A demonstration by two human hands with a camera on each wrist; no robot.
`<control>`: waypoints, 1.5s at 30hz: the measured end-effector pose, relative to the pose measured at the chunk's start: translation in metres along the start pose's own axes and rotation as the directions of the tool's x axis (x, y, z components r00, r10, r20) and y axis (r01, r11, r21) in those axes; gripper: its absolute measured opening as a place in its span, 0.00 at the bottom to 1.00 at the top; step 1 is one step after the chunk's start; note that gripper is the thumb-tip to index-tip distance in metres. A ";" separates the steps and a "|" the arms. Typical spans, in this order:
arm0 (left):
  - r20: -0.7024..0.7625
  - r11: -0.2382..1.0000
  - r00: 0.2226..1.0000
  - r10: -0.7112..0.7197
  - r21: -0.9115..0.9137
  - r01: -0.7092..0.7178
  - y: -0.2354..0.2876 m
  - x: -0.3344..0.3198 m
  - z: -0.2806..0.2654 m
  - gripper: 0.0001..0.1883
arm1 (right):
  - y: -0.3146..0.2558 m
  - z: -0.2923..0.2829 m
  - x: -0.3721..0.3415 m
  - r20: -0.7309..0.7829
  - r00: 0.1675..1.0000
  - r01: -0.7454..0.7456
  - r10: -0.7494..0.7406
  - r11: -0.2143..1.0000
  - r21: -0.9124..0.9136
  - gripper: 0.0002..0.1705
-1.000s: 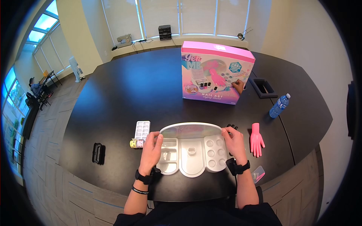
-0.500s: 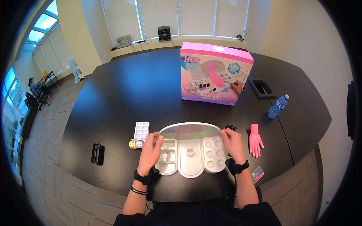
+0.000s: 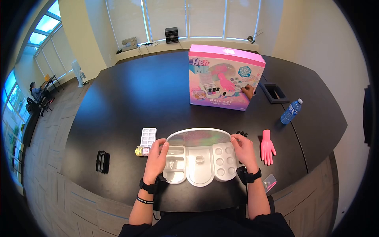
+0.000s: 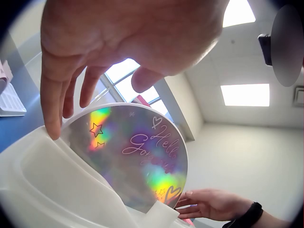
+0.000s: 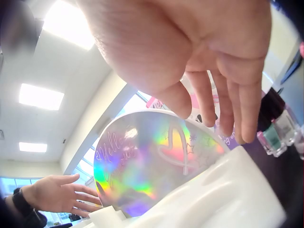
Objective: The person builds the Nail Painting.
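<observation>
A white plastic nail-studio tray (image 3: 199,179) with molded compartments and round wells lies before me. At its back stands a curved, shiny holographic mirror panel (image 3: 199,138) with a white rim and "Hello Gorgeous" lettering. My left hand (image 3: 157,160) is at the panel's left end, its fingers extended along the edge and the thumb held apart, as the left wrist view shows. At the right end is my right hand (image 3: 245,152), fingers nearly straight by the rim. Small bottles with dark caps (image 5: 280,123) stand beside the right hand.
A pink toy hand (image 3: 267,148) and a small clear packet (image 3: 269,183) lie to the right. A water bottle (image 3: 291,111) stands farther back. The pink box (image 3: 221,79) is behind the tray. Left are a white welled tray (image 3: 148,136), tape rolls (image 3: 142,151) and a black case (image 3: 102,162).
My left hand has eased slightly outward at the panel's left end. The right hand stays at the other end, and the tray is nearly still.
</observation>
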State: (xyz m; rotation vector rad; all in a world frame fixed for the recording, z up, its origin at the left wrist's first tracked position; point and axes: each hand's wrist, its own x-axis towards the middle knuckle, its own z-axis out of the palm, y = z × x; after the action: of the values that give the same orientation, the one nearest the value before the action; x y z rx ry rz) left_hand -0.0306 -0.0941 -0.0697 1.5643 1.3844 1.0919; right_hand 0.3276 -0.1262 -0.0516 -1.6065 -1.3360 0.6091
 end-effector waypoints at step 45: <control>-0.112 0.977 0.971 0.211 0.005 -0.212 0.050 -0.058 -0.032 0.21 | 0.072 -0.133 -0.020 -0.202 0.898 -0.433 0.390 0.711 -0.554 0.59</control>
State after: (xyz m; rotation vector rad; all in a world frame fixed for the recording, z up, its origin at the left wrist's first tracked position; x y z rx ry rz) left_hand -0.0463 -0.1570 -0.0189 1.6975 1.3062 1.3284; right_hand 0.4664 -0.1886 -0.0586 -2.4637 -1.1716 0.3990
